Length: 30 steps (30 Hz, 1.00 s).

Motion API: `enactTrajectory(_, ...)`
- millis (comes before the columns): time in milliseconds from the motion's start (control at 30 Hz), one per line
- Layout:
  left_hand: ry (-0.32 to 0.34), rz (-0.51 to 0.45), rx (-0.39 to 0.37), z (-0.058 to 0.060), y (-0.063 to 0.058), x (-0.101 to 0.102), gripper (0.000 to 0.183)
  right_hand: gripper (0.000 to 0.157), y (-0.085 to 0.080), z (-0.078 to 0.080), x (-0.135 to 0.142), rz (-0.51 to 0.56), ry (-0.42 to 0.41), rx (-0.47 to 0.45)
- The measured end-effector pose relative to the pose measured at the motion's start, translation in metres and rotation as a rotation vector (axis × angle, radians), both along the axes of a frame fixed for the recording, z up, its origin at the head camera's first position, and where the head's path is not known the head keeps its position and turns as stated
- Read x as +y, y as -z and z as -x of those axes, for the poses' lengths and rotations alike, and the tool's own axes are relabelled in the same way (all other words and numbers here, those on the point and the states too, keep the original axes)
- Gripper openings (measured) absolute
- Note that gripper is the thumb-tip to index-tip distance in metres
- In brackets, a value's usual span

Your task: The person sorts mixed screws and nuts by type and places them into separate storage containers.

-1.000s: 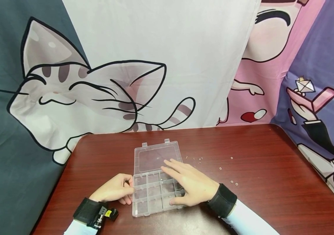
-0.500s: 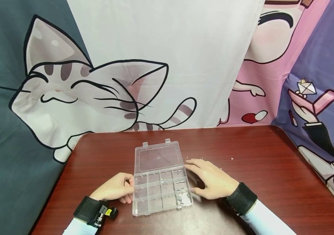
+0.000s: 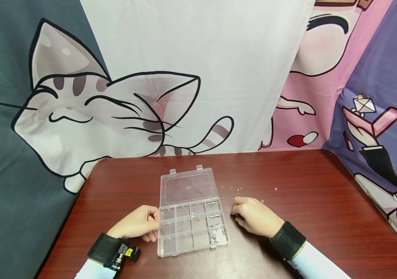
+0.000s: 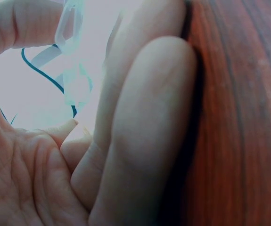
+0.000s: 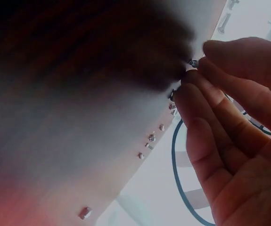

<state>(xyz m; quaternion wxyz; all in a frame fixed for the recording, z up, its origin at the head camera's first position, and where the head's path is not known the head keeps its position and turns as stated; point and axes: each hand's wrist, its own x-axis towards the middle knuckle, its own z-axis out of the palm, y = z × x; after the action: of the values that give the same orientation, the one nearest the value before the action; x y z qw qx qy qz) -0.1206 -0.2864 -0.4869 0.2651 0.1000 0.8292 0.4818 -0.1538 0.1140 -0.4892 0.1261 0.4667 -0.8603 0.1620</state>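
Observation:
A clear plastic compartment box (image 3: 184,228) lies on the table with its lid (image 3: 189,188) laid back. My left hand (image 3: 137,223) pinches the box's left edge between thumb and forefinger, its other fingers curled near the tabletop. Small screws (image 3: 214,235) lie in several compartments, mostly along the right side. To the right of the box, my right hand (image 3: 258,217) is lowered to the table with curled fingers. At its thumb and forefinger tips, the right wrist view shows a tiny metal screw (image 5: 193,62), seemingly pinched. Part of it is hidden.
Several tiny loose screws (image 3: 223,198) are scattered beyond my right hand. Small rings (image 3: 276,189), like nuts or washers, lie farther right on the reddish wooden table (image 3: 324,217). A printed cloth (image 3: 226,58) hangs behind the table's back edge.
My right hand has moved from over the box to the table at its right, and its fingers have curled inward. The box's right compartments are uncovered. My left hand stays at the edge.

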Motion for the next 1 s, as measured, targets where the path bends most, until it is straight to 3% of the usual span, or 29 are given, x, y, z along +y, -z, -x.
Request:
enactTrajectory(433, 0.000, -0.016, -0.004, 0.000, 0.001, 0.000, 0.016, 0.027, -0.001, 0.001, -0.008, -0.036, 0.053, -0.032)
enactTrajectory(1000, 0.001, -0.005, -0.002, 0.000, 0.000, 0.000, 0.014, 0.021, -0.006, 0.003, -0.006, -0.063, 0.051, -0.137)
